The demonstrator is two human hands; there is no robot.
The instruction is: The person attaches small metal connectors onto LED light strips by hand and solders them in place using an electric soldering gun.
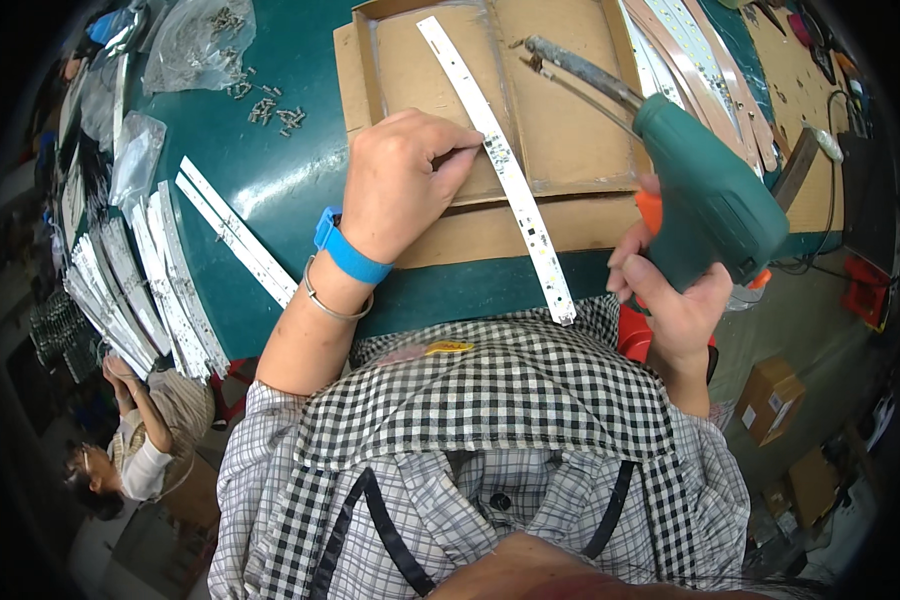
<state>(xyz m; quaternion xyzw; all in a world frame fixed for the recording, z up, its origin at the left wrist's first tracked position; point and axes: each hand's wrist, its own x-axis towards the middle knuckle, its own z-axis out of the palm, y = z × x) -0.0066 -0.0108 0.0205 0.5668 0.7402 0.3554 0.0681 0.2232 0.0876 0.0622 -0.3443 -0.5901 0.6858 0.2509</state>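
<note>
White circuit strip (516,190), long, narrow, dotted with components (531,232)

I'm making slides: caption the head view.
Left hand holds a white circuit strip; right hand grips a green gun-shaped tool.

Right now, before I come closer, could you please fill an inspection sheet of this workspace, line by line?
Surface: green table, with a cardboard tray on it.
Things in hand: white strip with small components, reaching over the tray and past its near edge; green gun-shaped tool, tip over the tray.
Clutter: piled strips at left, small loose pieces, clear plastic bag.
Hands: left hand pinches the strip between its fingers; right hand grips the tool's handle.
Cables: dark cable at right; what it feeds cannot be told.
Surroundings: another person at lower left; cardboard box at right.
</note>
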